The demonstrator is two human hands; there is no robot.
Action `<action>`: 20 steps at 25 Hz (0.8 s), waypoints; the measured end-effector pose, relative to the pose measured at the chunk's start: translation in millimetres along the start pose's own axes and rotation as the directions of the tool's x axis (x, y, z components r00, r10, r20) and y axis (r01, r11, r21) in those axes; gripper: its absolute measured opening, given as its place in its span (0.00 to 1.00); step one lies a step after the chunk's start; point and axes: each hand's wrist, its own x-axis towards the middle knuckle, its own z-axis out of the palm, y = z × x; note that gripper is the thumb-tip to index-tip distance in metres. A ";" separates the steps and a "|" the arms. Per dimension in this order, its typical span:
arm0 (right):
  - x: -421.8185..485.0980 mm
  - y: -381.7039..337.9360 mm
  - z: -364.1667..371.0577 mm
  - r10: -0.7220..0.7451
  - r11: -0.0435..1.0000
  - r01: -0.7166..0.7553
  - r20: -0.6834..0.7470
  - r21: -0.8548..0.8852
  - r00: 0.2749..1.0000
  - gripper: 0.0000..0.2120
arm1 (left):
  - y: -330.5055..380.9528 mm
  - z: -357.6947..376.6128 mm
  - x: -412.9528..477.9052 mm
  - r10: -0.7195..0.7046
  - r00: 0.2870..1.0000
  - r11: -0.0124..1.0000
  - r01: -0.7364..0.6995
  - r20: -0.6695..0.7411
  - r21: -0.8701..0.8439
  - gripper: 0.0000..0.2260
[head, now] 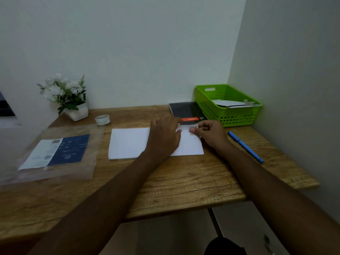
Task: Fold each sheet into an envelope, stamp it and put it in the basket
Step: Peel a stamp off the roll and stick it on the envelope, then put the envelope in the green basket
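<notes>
A white folded sheet [128, 142] lies flat on the wooden desk [184, 181]. My left hand [164, 134] presses down on its middle right part. My right hand [211, 134] pinches a small pale strip [187, 127] at the sheet's far right corner, thumb and forefinger closed on it. Whether the strip is tape or a stamp I cannot tell. A green plastic basket [237, 115] stands at the back right with folded white paper [231, 104] inside.
A roll of tape [102, 120] sits behind the sheet. A black notebook [185, 111] lies beside the basket. A blue pen [245, 146] is at the right. A clear plastic packet [57, 151] with a printed card lies left. A potted plant [70, 100] stands at the back left.
</notes>
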 end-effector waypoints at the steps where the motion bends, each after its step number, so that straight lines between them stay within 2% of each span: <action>1: -0.1 -0.2 -1.4 0.005 1.000 -0.004 -0.037 0.025 0.999 0.05 | 4.9 0.6 -2.7 0.045 0.998 0.995 -0.041 -0.043 0.088 0.11; 2: -0.1 0.3 -2.7 0.011 0.999 -0.008 -0.071 0.052 0.997 0.05 | 10.3 1.0 -5.1 0.083 0.993 0.989 -0.072 -0.081 0.131 0.11; 4: 0.7 0.7 -6.7 0.032 0.994 -0.014 -0.158 0.109 0.987 0.06 | 19.8 -0.3 -8.8 0.098 0.989 0.991 -0.087 -0.113 0.100 0.11; 7: 0.2 -3.3 -14.7 0.064 0.979 0.003 -0.317 0.206 0.946 0.08 | 31.9 -8.6 -13.0 -0.008 0.998 1.000 0.009 -0.062 0.012 0.13; 10: -1.7 -11.7 -18.2 0.084 0.941 0.074 -0.440 0.330 0.894 0.08 | 45.3 -12.8 -14.4 -0.220 0.976 0.934 0.214 0.011 -0.286 0.21; 13: -1.8 -13.9 -21.5 0.092 0.899 0.146 -0.504 0.412 0.859 0.07 | 63.0 -8.9 -8.2 -0.300 0.954 0.813 0.269 0.025 -0.516 0.29; 16: -2.3 -13.7 -30.3 0.147 0.839 0.199 -0.564 0.506 0.812 0.07 | 83.9 -2.2 3.6 -0.296 0.954 0.768 0.270 0.052 -0.580 0.32; 20: -5.1 -20.8 -54.0 0.230 0.779 0.227 -0.604 0.584 0.763 0.06 | 109.0 5.6 31.0 -0.224 0.974 0.770 0.193 0.025 -0.608 0.28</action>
